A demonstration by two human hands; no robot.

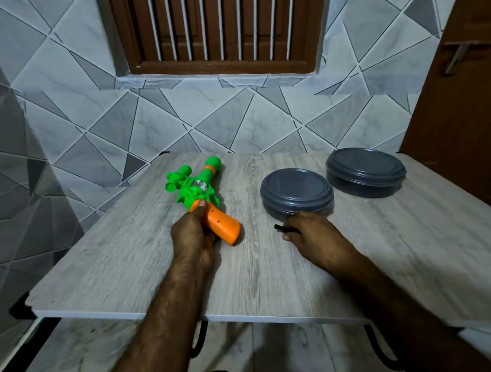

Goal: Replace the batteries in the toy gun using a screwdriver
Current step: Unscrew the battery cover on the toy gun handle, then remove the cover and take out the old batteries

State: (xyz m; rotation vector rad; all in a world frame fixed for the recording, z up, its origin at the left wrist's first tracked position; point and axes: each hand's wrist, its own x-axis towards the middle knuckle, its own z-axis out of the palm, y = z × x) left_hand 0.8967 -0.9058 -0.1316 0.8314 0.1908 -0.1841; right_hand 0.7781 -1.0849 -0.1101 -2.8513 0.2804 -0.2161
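Observation:
A green and orange toy gun (199, 190) lies on the wooden table (129, 247), barrel pointing away, orange handle toward me. My left hand (193, 236) grips the gun at the top of the handle, thumb on the orange part. My right hand (311, 233) lies on the table with its fingers curled round a thin black tool, likely the screwdriver (282, 228); only its black end pokes out to the left. No batteries are in sight.
Two grey lidded round containers stand on the right half of the table, one (296, 192) just beyond my right hand, the other (366, 170) farther back right. A tiled wall rises behind the table. A brown door (465, 92) is at the right.

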